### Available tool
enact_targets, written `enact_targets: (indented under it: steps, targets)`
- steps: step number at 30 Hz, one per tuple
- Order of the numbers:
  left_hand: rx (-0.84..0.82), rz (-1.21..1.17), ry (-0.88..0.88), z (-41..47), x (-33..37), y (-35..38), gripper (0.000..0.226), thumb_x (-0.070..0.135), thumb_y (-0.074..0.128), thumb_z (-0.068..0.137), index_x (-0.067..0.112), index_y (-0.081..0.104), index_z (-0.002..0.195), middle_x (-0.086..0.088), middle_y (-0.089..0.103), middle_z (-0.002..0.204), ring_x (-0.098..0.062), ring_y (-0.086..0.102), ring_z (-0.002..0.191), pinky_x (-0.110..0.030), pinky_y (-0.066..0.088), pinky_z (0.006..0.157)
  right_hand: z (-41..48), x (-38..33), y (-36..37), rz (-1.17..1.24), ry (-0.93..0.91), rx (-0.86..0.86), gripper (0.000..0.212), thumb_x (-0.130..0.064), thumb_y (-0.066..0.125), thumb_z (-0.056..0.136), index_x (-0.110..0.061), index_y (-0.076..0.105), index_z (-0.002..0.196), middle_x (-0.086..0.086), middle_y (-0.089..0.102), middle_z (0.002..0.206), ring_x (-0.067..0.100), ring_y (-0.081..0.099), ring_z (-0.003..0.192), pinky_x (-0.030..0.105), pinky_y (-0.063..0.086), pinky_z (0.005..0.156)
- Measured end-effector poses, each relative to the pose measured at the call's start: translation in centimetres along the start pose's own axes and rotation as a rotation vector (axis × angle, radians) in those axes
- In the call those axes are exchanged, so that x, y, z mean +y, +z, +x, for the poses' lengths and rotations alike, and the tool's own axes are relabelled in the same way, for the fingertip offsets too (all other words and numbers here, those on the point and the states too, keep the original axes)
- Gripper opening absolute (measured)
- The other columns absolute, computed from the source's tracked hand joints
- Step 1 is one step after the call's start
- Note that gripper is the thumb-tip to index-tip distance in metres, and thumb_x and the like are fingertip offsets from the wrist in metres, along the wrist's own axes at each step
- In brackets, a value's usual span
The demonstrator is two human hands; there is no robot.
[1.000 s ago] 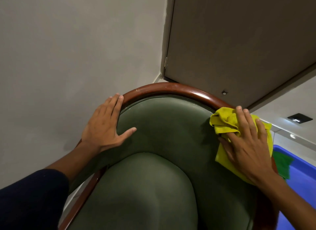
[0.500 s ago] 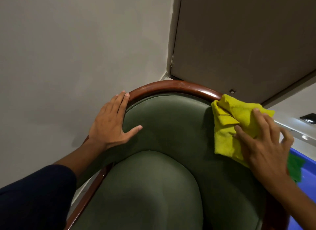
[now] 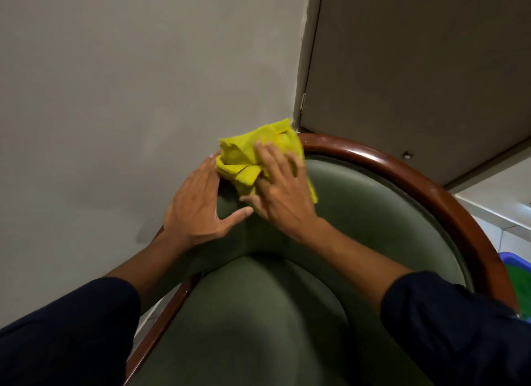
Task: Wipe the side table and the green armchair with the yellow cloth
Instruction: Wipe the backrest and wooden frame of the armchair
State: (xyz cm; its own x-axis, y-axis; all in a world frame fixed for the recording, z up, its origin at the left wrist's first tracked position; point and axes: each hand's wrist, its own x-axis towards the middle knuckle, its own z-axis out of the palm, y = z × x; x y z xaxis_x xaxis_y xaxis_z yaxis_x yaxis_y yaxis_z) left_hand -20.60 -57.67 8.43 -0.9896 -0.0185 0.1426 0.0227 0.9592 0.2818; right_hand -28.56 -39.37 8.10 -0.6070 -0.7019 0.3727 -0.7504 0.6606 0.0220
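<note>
the right hand (image 3: 280, 194) lies flat with its fingers spread, pressing the crumpled bright yellow cloth (image 3: 253, 158) against the top of the chair back; it is not curled around the cloth, only laid over it. the left hand (image 3: 198, 206) rests just beside it, palm down and fingers open on the chair's upper left edge, its thumb stretched toward the right hand until the 2 nearly touch. whether the left fingertips touch the cloth's edge is hard to tell, since the right hand is a little blurred. both forearms come up from the bottom of the view in dark navy sleeves (image 3: 457, 328) pushed back above the wrists.

the cloth sits bunched at the top left of the curved back of the green upholstered armchair (image 3: 359, 213), lapping over the glossy reddish-brown wooden rail (image 3: 416, 173) that runs around the back. below the hands the chair's rounded green seat cushion (image 3: 253, 322) fills the lower middle.

behind the chair stands a plain grey wall (image 3: 115, 84), meeting a taupe flat door panel (image 3: 416, 55) at the corner just above the cloth. at the far right edge, past the rail, a blue plastic bin (image 3: 514, 260) with something green inside shows in part.
</note>
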Motion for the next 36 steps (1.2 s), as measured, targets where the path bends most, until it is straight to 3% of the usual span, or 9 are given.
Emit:
enact_targets:
  steps: [2, 5, 9, 12, 18, 21, 25, 31, 36]
  targets:
    - [0.034, -0.101, -0.051, -0.1, 0.1, 0.0, 0.108, 0.081, 0.042, 0.080, 0.006, 0.025, 0.156, -0.013, 0.031, 0.163, -0.027, 0.031, 0.151, -0.039, 0.029, 0.123, -0.4, -1.5, 1.4, 0.038, -0.121, 0.051, 0.037, -0.033, 0.067, 0.082, -0.015, 0.072, 0.114, 0.016, 0.054, 0.145, 0.033, 0.049, 0.136, 0.045, 0.036, 0.108]
    - [0.088, -0.167, -0.085, -0.1, -0.1, 0.1, 0.112, 0.082, 0.040, 0.080, 0.007, 0.017, 0.159, -0.010, 0.023, 0.167, -0.022, 0.025, 0.154, -0.033, 0.025, 0.124, 0.2, -2.1, 2.4, 0.039, -0.198, 0.159, 0.029, -0.019, 0.061, 0.085, -0.012, 0.073, 0.111, 0.013, 0.065, 0.132, 0.030, 0.058, 0.128, 0.042, 0.047, 0.098]
    - [0.125, -0.176, -0.119, -0.2, 0.1, 0.3, 0.114, 0.085, 0.035, 0.080, 0.004, 0.019, 0.158, -0.012, 0.023, 0.166, -0.021, 0.026, 0.153, -0.027, 0.022, 0.123, 1.7, -1.2, 1.8, -0.111, -0.276, 0.161, 0.018, -0.018, 0.059, 0.083, -0.015, 0.076, 0.085, 0.009, 0.073, 0.118, 0.026, 0.068, 0.112, 0.041, 0.040, 0.085]
    - [0.133, -0.184, -0.123, 0.2, 1.4, 0.4, 0.114, 0.087, 0.033, 0.078, 0.012, 0.007, 0.160, -0.011, 0.022, 0.167, -0.027, 0.029, 0.151, -0.039, 0.031, 0.119, 1.0, 1.6, -0.5, -0.207, -0.246, 0.149, 0.011, -0.022, 0.065, 0.083, -0.018, 0.073, 0.076, 0.006, 0.073, 0.119, 0.023, 0.069, 0.109, 0.040, 0.036, 0.085]
    - [0.038, -0.053, -0.104, 0.2, 0.1, 0.2, 0.110, 0.088, 0.032, 0.078, 0.020, 0.001, 0.159, -0.012, 0.022, 0.166, -0.033, 0.031, 0.150, -0.051, 0.033, 0.118, -0.1, 6.4, -5.8, -0.213, 0.065, -0.029, 0.012, -0.029, 0.062, 0.082, -0.022, 0.072, 0.084, 0.007, 0.069, 0.127, 0.027, 0.066, 0.113, 0.040, 0.036, 0.090]
    - [0.022, -0.022, -0.112, -0.7, -1.6, 0.3, 0.109, 0.088, 0.032, 0.079, 0.022, 0.000, 0.159, -0.014, 0.025, 0.165, -0.037, 0.034, 0.148, -0.055, 0.034, 0.116, -3.1, 8.2, -8.1, -0.211, 0.242, -0.131, 0.018, -0.026, 0.054, 0.087, -0.018, 0.068, 0.094, 0.015, 0.060, 0.135, 0.035, 0.058, 0.116, 0.044, 0.025, 0.086]
    - [0.011, -0.015, -0.106, -0.9, -2.1, 0.5, 0.108, 0.088, 0.032, 0.079, 0.023, 0.002, 0.159, -0.013, 0.026, 0.165, -0.036, 0.035, 0.147, -0.053, 0.034, 0.116, -10.8, 10.7, -11.4, -0.200, 0.521, -0.210, 0.019, -0.024, 0.068, 0.084, -0.010, 0.067, 0.097, 0.023, 0.056, 0.128, 0.041, 0.052, 0.112, 0.048, 0.034, 0.086]
    - [0.013, 0.003, -0.051, -0.2, -0.9, 0.7, 0.106, 0.087, 0.033, 0.081, 0.022, 0.003, 0.159, -0.011, 0.026, 0.165, -0.032, 0.034, 0.148, -0.049, 0.033, 0.117, -20.5, 11.7, -14.2, -0.048, 0.895, -0.175, 0.052, -0.025, 0.080, 0.077, -0.005, 0.045, 0.109, 0.025, 0.052, 0.105, 0.042, 0.052, 0.092, 0.053, 0.043, 0.080]
    - [0.012, -0.011, -0.044, -0.1, -1.1, 0.7, 0.103, 0.086, 0.035, 0.080, 0.026, 0.006, 0.159, -0.009, 0.024, 0.166, -0.030, 0.030, 0.151, -0.049, 0.030, 0.119, -23.5, 10.8, -15.5, 0.320, 1.341, -0.046, 0.103, -0.034, 0.087, 0.067, -0.025, 0.020, 0.145, 0.023, 0.045, 0.139, 0.047, 0.053, 0.117, 0.061, 0.050, 0.090]
